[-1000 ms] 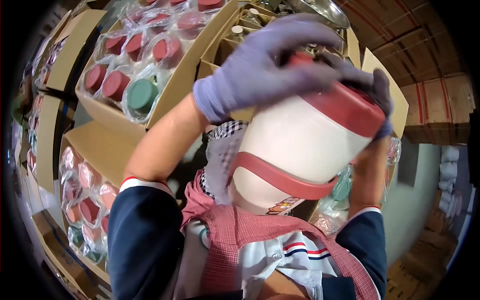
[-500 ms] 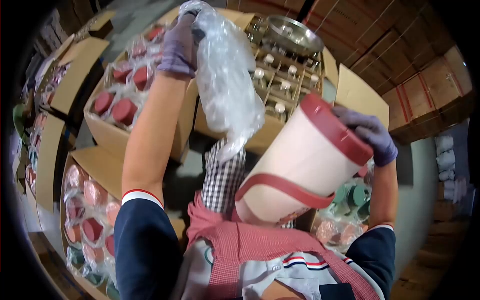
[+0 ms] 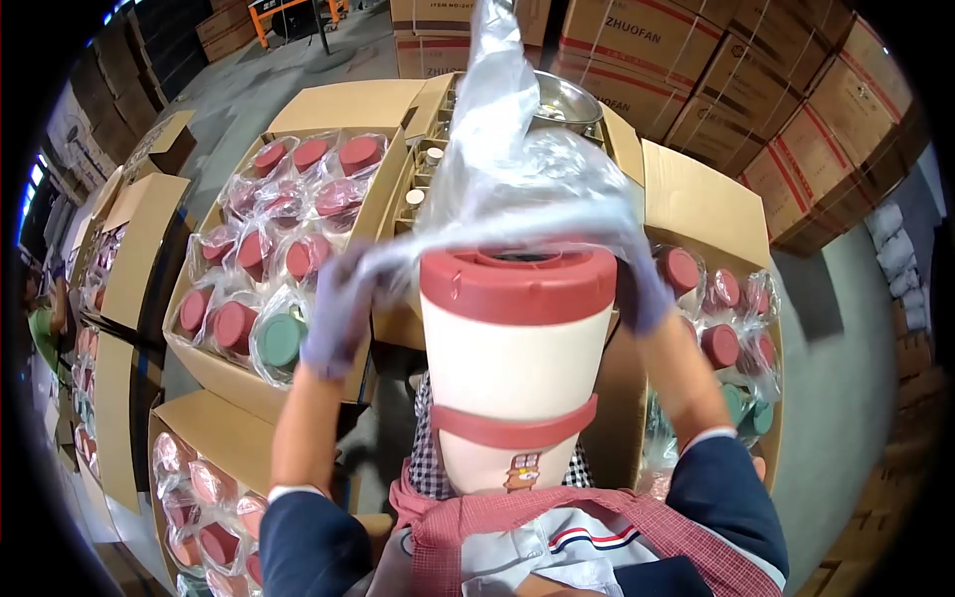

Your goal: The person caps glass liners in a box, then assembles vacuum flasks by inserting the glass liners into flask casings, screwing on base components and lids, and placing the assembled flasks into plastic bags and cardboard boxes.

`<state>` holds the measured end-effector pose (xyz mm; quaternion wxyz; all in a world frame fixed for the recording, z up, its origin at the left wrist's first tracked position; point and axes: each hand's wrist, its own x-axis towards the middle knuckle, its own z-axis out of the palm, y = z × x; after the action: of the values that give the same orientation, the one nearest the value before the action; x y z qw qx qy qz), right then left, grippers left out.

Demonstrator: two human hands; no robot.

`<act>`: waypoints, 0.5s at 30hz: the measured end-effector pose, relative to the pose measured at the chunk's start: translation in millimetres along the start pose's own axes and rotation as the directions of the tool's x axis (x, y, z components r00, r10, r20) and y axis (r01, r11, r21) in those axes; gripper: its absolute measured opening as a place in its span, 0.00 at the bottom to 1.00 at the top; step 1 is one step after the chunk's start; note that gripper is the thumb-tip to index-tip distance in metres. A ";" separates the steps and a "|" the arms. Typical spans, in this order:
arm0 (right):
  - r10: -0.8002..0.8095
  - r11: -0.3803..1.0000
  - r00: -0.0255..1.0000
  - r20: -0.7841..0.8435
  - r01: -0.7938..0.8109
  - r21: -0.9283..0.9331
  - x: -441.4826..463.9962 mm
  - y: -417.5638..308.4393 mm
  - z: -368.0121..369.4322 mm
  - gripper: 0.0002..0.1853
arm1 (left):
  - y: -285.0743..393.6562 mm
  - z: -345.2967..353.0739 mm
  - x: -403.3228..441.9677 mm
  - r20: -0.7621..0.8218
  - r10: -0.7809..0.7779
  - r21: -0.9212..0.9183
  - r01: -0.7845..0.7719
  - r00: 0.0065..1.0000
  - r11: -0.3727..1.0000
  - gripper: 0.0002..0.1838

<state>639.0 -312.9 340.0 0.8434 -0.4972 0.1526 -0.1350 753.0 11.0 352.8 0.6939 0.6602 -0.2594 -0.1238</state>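
Note:
A cream-white jug [image 3: 512,358] with a red lid and a red carrying band stands upright against my apron at the centre, a small cartoon print low on its front. Just above and behind the lid, a clear plastic bag [image 3: 527,174] is stretched wide at its mouth. My left hand [image 3: 338,313], in a purple glove, grips the bag's edge on the left. On the other side my right hand [image 3: 649,289], gloved too, holds the opposite edge close to the lid; its fingers are partly hidden and blurred.
Open cartons of bagged red- and green-lidded jugs stand left [image 3: 284,249] and right [image 3: 721,328]. Behind the bag, a metal bowl [image 3: 565,101] sits on a divided carton of glass bottles. Stacked boxes [image 3: 637,45] line the back. Another person [image 3: 48,323] is at far left.
The jug has swung from tilted to upright at the centre. My right hand has left its lid for the bag. My left hand came down, and the bag is now spread between both hands.

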 end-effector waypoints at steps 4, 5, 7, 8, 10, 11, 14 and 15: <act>0.033 0.995 0.988 -0.153 -0.047 -0.090 -50.6 94.5 -36.5 0.23 | 63.7 21.6 -75.2 0.682 0.540 -0.019 -0.727 0.493 0.686 0.09; 0.031 0.989 0.987 -0.157 -0.052 -0.136 -59.5 117.0 -35.1 0.24 | 67.1 27.5 -88.0 0.796 0.374 0.110 -0.722 0.475 0.683 0.09; 0.035 0.973 0.988 -0.150 -0.068 -0.222 -82.7 152.1 -28.5 0.24 | 56.6 38.9 -121.8 0.876 0.075 0.336 -0.716 0.476 0.611 0.09; 0.041 0.962 0.990 -0.137 -0.076 -0.261 -95.2 165.3 -22.6 0.24 | 34.9 32.9 -138.7 0.878 0.065 0.338 -0.711 0.474 0.616 0.09; 0.063 0.946 0.992 -0.107 -0.093 -0.311 -127.0 184.3 -13.3 0.25 | -24.0 4.0 -172.3 0.779 0.132 0.095 -0.324 0.613 0.941 0.15; 0.075 0.938 0.992 -0.097 -0.103 -0.332 -147.8 192.6 -11.5 0.25 | -51.5 -14.5 -196.8 0.769 -0.155 0.221 -0.029 0.620 0.975 0.16; 0.160 0.953 0.982 -0.104 -0.181 -0.245 -215.2 220.1 -5.9 0.26 | -184.2 -30.3 -292.2 0.724 -0.522 0.457 0.253 0.451 0.853 0.15; 0.214 0.969 0.971 -0.104 -0.225 -0.104 -236.2 230.7 -4.5 0.26 | -174.9 -25.0 -291.3 0.701 -0.488 0.486 0.151 0.520 0.861 0.14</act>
<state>438.1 -118.6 164.0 0.8151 -0.5184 0.2527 -0.0545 552.7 165.0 124.2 0.3278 0.6838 -0.4341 -0.4863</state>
